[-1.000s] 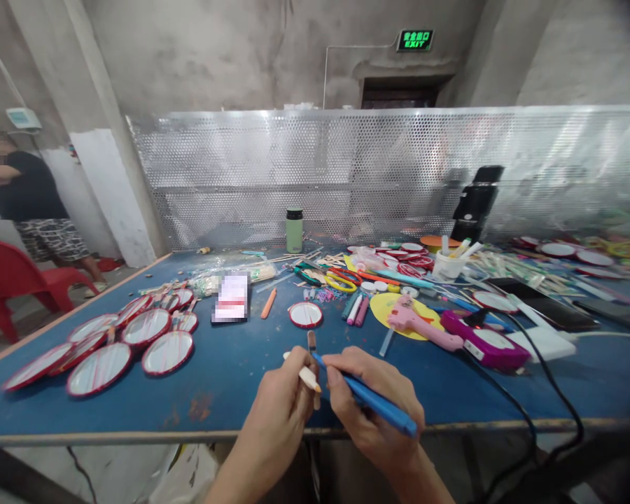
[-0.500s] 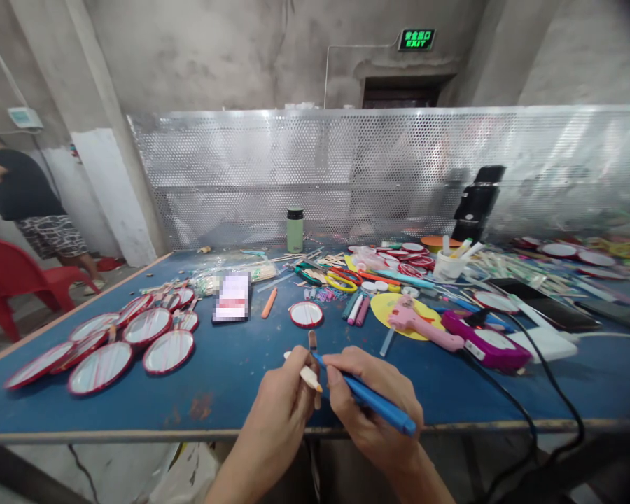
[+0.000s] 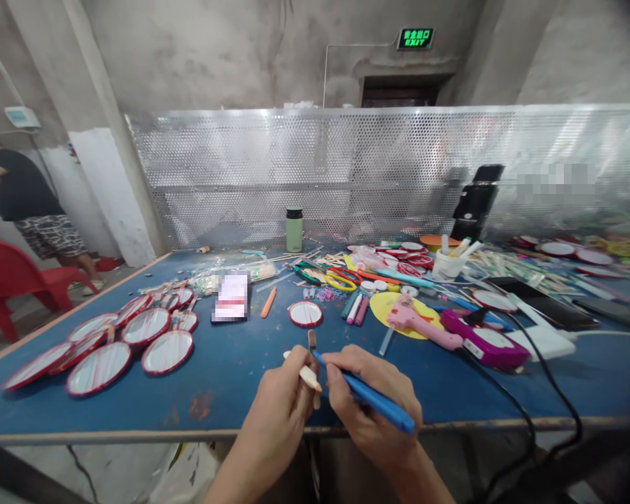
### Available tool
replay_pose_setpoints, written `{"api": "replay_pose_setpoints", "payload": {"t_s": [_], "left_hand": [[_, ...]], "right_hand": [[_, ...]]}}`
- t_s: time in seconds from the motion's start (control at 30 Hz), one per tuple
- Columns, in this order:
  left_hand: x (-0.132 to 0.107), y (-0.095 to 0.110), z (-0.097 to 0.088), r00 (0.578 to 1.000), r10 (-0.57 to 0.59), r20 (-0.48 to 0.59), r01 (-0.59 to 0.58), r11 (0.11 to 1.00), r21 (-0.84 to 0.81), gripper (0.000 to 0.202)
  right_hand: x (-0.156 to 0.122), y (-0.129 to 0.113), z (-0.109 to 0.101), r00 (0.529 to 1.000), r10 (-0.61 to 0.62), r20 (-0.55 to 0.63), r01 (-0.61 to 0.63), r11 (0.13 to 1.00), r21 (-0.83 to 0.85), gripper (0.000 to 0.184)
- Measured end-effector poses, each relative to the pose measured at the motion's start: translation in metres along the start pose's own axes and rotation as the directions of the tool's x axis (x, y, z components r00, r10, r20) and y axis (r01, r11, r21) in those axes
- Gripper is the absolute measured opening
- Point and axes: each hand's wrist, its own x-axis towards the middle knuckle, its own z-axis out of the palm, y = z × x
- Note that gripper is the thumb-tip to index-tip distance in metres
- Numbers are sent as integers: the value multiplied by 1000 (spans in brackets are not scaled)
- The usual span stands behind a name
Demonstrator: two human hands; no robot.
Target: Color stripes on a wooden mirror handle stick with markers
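My left hand (image 3: 279,399) is closed round a flat wooden craft stick (image 3: 311,341), whose upper end shows above the fingers. A white marker with an orange-tan tip (image 3: 309,378) is also gripped in that hand, pointing toward my right hand. In my right hand (image 3: 372,392) a blue marker (image 3: 386,406) is held like a pen, its front end against or very near the stick; actual contact is hidden by the fingers. Just beyond both hands lies a round, pale disc with a red rim (image 3: 305,313). An orange marker (image 3: 268,302) rests to its left.
Several red-rimmed discs (image 3: 99,367) are heaped at left, near a phone (image 3: 231,297). To the right lie a pink glue gun (image 3: 423,325) on a yellow disc, a purple device (image 3: 491,343) and black cables. A green bottle (image 3: 295,231) stands behind, before a perforated metal screen (image 3: 262,161).
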Motion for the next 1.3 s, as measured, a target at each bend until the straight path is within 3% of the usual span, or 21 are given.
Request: {"api": "replay_pose_setpoints", "payload": {"t_s": [1.3], "left_hand": [[0, 0, 0, 1000, 19, 7, -19, 1000, 10, 26]], "right_hand": [[-1, 2, 1, 999, -34, -39, 31, 996, -87, 10]]}}
